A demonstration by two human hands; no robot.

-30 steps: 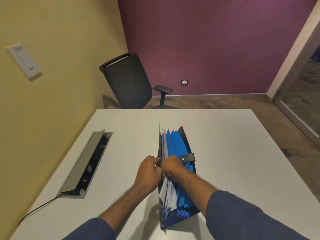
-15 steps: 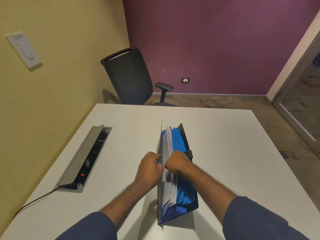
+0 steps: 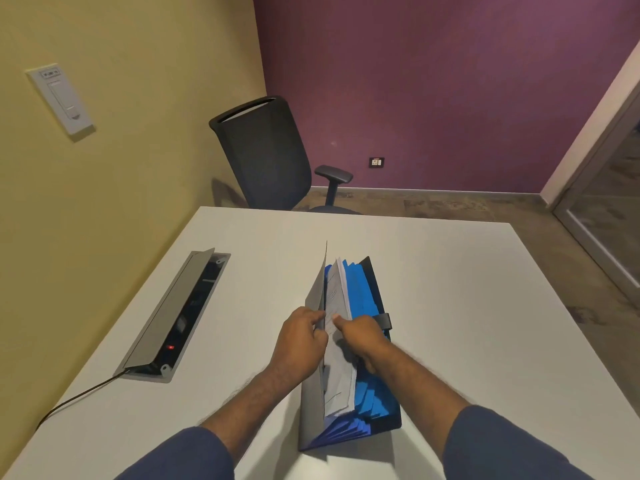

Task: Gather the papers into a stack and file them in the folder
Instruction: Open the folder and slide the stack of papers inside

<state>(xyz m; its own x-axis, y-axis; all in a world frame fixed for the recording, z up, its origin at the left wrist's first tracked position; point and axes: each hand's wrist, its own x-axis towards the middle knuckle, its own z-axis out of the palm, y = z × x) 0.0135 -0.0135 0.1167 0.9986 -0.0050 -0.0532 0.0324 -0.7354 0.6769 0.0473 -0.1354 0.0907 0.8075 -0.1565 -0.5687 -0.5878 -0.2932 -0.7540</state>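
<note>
A blue accordion folder [image 3: 372, 403] stands upright on the white table [image 3: 467, 323], its mouth facing up and its blue dividers fanned out. A stack of white papers [image 3: 341, 372] sits in its leftmost pocket, behind the grey front cover [image 3: 313, 393]. My left hand [image 3: 301, 341] grips the top edge of that cover and pulls it to the left. My right hand [image 3: 362, 336] has its fingers curled over the top of the papers, inside the folder. A dark strap tab [image 3: 384, 321] sticks out just right of my right hand.
An open grey cable box [image 3: 173, 317] is set into the table at the left, with a red light and a black cable [image 3: 72, 400] running off the near edge. A dark office chair [image 3: 270, 157] stands beyond the far edge.
The front cover has been pulled further left, so the pocket gapes wider and more of the papers shows. Both hands stay at the folder's top. The camera has tilted slightly.
</note>
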